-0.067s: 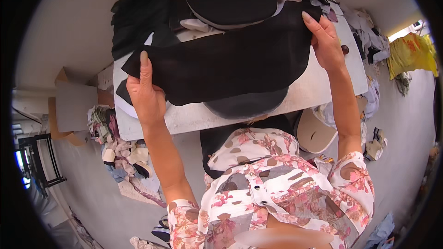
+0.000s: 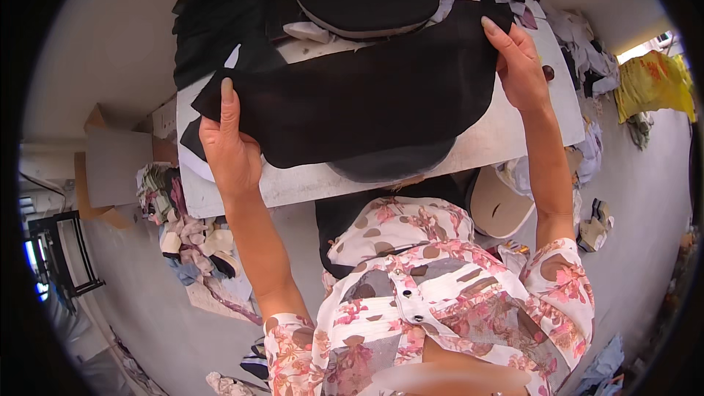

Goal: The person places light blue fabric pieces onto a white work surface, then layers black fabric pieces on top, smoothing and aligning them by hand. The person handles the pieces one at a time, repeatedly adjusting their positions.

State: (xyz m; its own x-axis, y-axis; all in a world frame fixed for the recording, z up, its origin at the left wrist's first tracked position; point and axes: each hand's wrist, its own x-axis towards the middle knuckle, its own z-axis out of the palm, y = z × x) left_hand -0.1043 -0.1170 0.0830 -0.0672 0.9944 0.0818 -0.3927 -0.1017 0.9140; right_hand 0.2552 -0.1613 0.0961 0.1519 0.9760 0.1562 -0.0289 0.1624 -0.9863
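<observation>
- Black fabric piece hung stretched between your two hands above the white bench, its long curved lower edge sagging toward the near side.
- Your left hand had its grip closed on the left end of the cloth, thumb lying flat on top and the fingers tucked beneath.
- Your right hand pinched the far right corner the same way, thumb over the edge, so both grips were holding the same piece.
- A second dark, rounded piece lay on the bench just under the one you held, peeking out below its curved edge.
- More black cloth and a dark curved panel with a pale edge were stacked at the far side of the bench.
- To do this well, in my judgement, you needed even tension across both hands, so the curve hung true and no fold hid an edge.
- Matching the curved edge to the piece below before lowering would likely have saved re-laying it.
- Scrap fabric was heaped on the floor to the near left, and a yellow cloth lay far right, well apart from the work.
</observation>
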